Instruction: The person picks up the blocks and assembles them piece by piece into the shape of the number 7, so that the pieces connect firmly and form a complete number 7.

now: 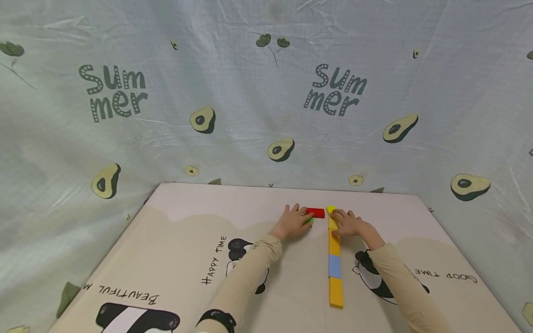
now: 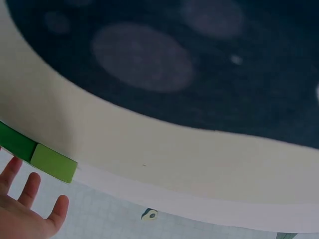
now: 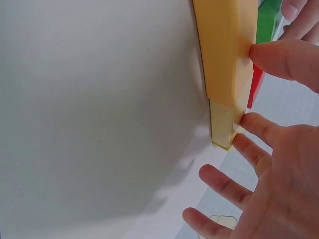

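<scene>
A straight row of flat rectangular blocks runs away from me, with yellow-orange blocks [image 1: 336,292], a light blue block [image 1: 335,266] and a yellow end block [image 1: 331,209]. My right hand [image 1: 351,225] lies at the row's far part. In the right wrist view its thumb touches an orange block [image 3: 219,55] and two fingers touch a pale yellow block [image 3: 221,122], the others spread. Left of the row, my left hand [image 1: 291,223] reaches over green blocks beside a red block [image 1: 315,212]. The left wrist view shows dark green [image 2: 17,142] and light green [image 2: 54,163] blocks, with the fingers spread nearby.
A table with a panda-print cover [image 1: 183,240] lies under everything. Behind it hangs a pale curtain [image 1: 241,83] printed with avocados and lettering. The left forearm wears a black band [image 1: 217,316].
</scene>
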The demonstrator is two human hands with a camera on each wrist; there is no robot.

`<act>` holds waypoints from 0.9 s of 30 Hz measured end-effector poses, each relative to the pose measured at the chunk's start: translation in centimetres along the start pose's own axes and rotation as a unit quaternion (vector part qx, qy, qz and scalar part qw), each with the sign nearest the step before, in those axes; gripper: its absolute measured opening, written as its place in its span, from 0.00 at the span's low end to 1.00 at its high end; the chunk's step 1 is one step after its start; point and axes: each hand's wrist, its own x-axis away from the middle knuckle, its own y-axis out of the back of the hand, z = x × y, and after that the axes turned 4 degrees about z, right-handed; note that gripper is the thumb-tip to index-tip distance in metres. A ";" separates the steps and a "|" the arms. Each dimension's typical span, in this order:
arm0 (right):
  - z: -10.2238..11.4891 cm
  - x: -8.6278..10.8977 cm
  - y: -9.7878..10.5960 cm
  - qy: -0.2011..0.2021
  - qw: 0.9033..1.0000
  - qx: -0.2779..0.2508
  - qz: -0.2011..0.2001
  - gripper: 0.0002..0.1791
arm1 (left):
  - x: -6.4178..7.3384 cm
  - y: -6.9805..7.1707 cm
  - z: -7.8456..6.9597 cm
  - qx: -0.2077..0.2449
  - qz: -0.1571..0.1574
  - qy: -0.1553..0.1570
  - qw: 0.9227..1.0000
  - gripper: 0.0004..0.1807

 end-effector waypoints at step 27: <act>1.5 1.2 0.5 -0.018 1.000 0.003 0.000 0.35 | -0.9 0.9 -1.8 0.000 0.046 0.044 0.998 0.26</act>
